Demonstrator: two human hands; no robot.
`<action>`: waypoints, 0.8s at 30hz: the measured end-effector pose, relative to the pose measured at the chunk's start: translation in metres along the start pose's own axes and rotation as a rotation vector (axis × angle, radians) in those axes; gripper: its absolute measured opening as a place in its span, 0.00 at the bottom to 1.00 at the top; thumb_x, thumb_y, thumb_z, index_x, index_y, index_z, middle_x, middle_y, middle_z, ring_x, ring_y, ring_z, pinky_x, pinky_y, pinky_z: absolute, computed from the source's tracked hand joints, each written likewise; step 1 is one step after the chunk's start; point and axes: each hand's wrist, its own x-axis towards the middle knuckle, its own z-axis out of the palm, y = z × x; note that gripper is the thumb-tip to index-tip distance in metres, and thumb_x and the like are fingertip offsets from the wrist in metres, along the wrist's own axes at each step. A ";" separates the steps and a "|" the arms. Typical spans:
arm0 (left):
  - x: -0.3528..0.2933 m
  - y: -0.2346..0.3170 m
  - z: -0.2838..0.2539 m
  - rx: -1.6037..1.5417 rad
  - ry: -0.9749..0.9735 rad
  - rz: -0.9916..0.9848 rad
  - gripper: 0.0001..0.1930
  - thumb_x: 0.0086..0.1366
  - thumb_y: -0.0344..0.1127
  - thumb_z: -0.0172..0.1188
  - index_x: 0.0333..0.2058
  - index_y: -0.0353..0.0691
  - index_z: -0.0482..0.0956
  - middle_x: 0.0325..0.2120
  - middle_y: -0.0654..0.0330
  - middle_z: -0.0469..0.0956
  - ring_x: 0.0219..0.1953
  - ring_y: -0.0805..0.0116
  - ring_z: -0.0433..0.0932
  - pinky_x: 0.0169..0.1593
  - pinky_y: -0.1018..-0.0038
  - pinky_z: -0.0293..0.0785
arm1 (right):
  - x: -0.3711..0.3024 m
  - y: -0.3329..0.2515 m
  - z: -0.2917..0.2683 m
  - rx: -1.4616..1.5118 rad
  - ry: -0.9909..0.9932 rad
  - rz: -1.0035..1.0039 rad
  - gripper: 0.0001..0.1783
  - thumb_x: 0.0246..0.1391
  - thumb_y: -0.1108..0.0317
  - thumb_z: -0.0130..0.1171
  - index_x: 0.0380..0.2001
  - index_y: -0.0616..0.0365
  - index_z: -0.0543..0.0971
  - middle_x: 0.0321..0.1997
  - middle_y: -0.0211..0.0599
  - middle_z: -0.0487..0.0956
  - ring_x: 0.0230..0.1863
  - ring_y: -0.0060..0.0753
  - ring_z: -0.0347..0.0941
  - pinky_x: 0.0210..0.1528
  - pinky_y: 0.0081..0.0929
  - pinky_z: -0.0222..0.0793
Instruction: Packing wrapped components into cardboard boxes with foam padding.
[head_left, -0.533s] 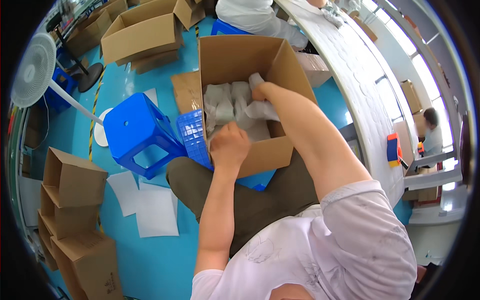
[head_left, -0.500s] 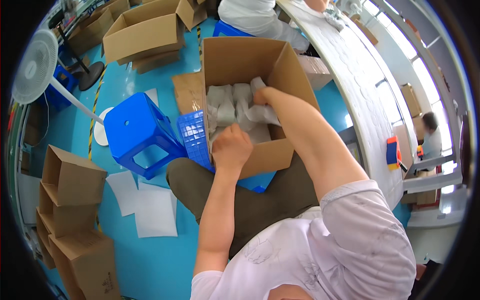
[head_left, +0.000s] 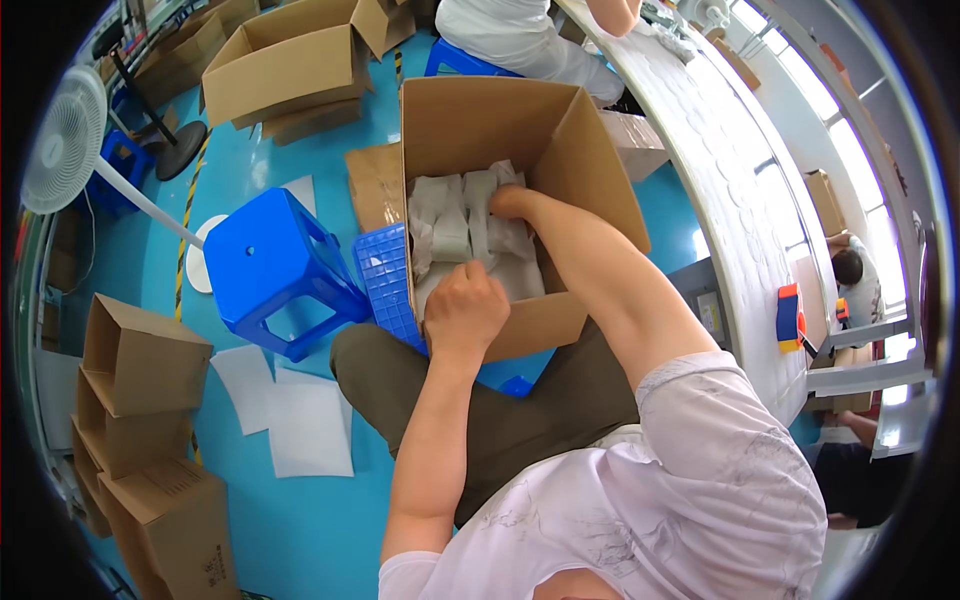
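Note:
A tall open cardboard box (head_left: 545, 325) stands between my knees. Inside it lie several bundles (head_left: 452, 232) wrapped in thin white foam, side by side, with a flat white sheet (head_left: 520, 275) nearer to me. My right hand (head_left: 512, 202) reaches over the box's right wall and grips the rightmost white foam-wrapped bundle (head_left: 479, 215); its fingertips are hidden by the wrapping. Just inside the near left corner is my left hand (head_left: 466, 308), its fingers curled closed near the white sheet. Whatever those fingers hold, if anything, is out of sight.
Left of the box are a blue plastic basket (head_left: 388, 280), a blue stool (head_left: 265, 260) and a white fan (head_left: 65, 140). White sheets (head_left: 310, 425) lie on the floor by stacked cartons (head_left: 150, 430). A long white table (head_left: 720, 190) runs along the right; a person (head_left: 520, 35) sits beyond the box.
My right hand has moved left and slightly down, and the foam-wrapped bundle under it now lies snug beside the others. My left hand has shifted slightly at the near corner.

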 end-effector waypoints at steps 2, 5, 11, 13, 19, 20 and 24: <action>0.000 0.000 -0.002 0.013 -0.017 -0.005 0.04 0.58 0.32 0.58 0.28 0.39 0.79 0.24 0.53 0.81 0.26 0.50 0.81 0.29 0.59 0.79 | 0.005 0.000 0.002 -0.039 -0.021 -0.100 0.14 0.56 0.63 0.57 0.38 0.55 0.89 0.41 0.47 0.86 0.45 0.52 0.84 0.49 0.48 0.77; -0.002 -0.003 -0.004 0.049 -0.046 -0.025 0.05 0.59 0.33 0.57 0.29 0.39 0.80 0.25 0.52 0.81 0.27 0.49 0.82 0.30 0.59 0.80 | 0.013 -0.002 0.002 -0.015 -0.033 -0.115 0.14 0.54 0.62 0.57 0.36 0.55 0.89 0.41 0.48 0.86 0.45 0.52 0.84 0.49 0.47 0.77; 0.001 0.006 -0.007 0.040 -0.090 -0.044 0.07 0.60 0.34 0.56 0.29 0.39 0.80 0.25 0.51 0.82 0.27 0.48 0.82 0.31 0.57 0.80 | 0.010 0.002 0.009 0.059 0.013 0.061 0.16 0.55 0.63 0.54 0.39 0.55 0.88 0.46 0.47 0.86 0.47 0.52 0.83 0.51 0.47 0.77; 0.007 0.016 -0.004 0.012 -0.091 -0.023 0.07 0.60 0.34 0.56 0.29 0.38 0.80 0.25 0.50 0.82 0.27 0.47 0.82 0.32 0.56 0.80 | -0.003 0.015 -0.002 0.239 0.014 0.217 0.17 0.56 0.63 0.54 0.39 0.55 0.88 0.46 0.48 0.86 0.48 0.52 0.83 0.52 0.46 0.77; -0.002 -0.007 -0.016 0.062 -0.130 -0.112 0.09 0.61 0.36 0.56 0.31 0.38 0.82 0.27 0.48 0.83 0.30 0.44 0.83 0.34 0.53 0.80 | -0.104 -0.104 -0.152 0.295 0.169 0.212 0.14 0.48 0.66 0.60 0.37 0.56 0.89 0.42 0.48 0.87 0.45 0.50 0.84 0.45 0.45 0.80; 0.003 0.002 -0.016 0.088 -0.188 -0.099 0.09 0.61 0.36 0.56 0.31 0.38 0.81 0.27 0.48 0.83 0.29 0.44 0.83 0.33 0.53 0.80 | -0.133 -0.112 -0.166 0.229 0.223 0.138 0.14 0.46 0.67 0.61 0.35 0.57 0.89 0.40 0.48 0.87 0.43 0.50 0.85 0.42 0.45 0.80; -0.007 0.000 -0.003 0.021 -0.116 -0.129 0.09 0.62 0.37 0.57 0.30 0.38 0.81 0.27 0.46 0.83 0.31 0.45 0.83 0.34 0.52 0.81 | -0.232 -0.152 -0.168 0.260 0.629 -0.069 0.09 0.44 0.67 0.63 0.28 0.57 0.86 0.29 0.44 0.85 0.31 0.46 0.83 0.30 0.40 0.78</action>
